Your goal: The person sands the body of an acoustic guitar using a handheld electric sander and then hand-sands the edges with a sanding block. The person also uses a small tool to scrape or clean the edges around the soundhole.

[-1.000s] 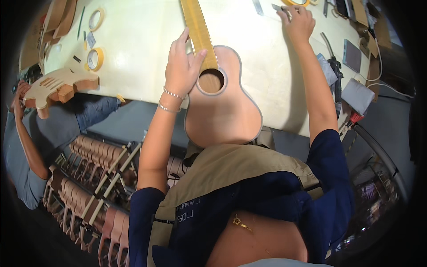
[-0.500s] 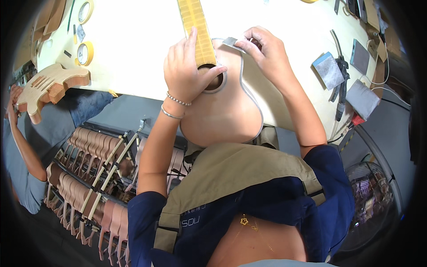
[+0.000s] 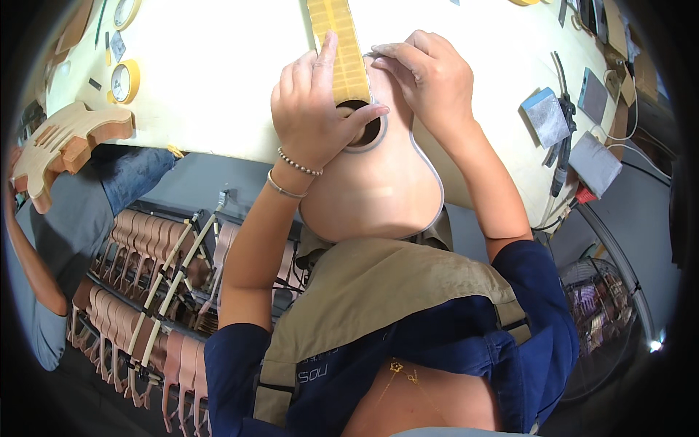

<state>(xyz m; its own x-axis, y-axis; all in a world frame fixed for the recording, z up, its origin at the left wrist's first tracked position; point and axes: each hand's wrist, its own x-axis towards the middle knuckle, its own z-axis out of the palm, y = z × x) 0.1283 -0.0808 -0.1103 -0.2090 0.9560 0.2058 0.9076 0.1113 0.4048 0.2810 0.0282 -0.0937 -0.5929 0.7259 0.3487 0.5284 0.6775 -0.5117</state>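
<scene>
An unfinished acoustic guitar body (image 3: 378,189) with a pale top and a grey edge lies at the table's front edge, against my apron. Yellow tape covers its neck (image 3: 342,51), which points away from me. My left hand (image 3: 309,109) rests flat beside the soundhole (image 3: 373,130), index finger stretched along the taped neck and thumb over the hole's edge. At the body's far right shoulder, close to the neck, my right hand (image 3: 429,69) pinches a grey piece of sandpaper (image 3: 374,54). Fingers hide most of that piece.
Blue-and-grey sanding blocks (image 3: 546,116) and a black air hose (image 3: 561,146) lie to the right. Tape rolls (image 3: 125,81) sit at left. A co-worker holds a wooden guitar body (image 3: 80,138); a rack of guitar necks (image 3: 120,313) stands below. A fan (image 3: 601,298) is at lower right.
My right hand has moved left along the shoulder's edge toward the neck, turning the sandpaper mostly out of sight. My left hand stays on the guitar. The whole view has shifted slightly.
</scene>
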